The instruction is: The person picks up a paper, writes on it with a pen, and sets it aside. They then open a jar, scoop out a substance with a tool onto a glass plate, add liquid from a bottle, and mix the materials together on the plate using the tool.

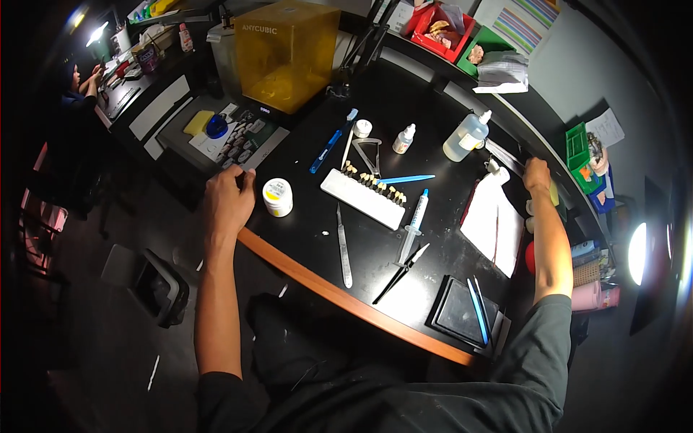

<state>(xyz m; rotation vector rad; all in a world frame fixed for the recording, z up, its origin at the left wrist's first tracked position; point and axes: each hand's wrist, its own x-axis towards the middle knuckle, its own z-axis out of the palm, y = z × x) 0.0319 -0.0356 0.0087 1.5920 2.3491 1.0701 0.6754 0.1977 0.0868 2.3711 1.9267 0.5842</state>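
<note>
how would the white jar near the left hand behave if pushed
The white jar would probably slide before tipping, as it stands upright and looks squat. If knocked over, its round body could well roll. The left hand might find it slightly slippery, since its surface looks smooth.

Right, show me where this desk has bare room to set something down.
The black desk is bare between the syringe and the white sheet, and mostly bare between the white jar and the silver tool. It is crowded around the white block, with the blue stick and syringe close by.
</note>
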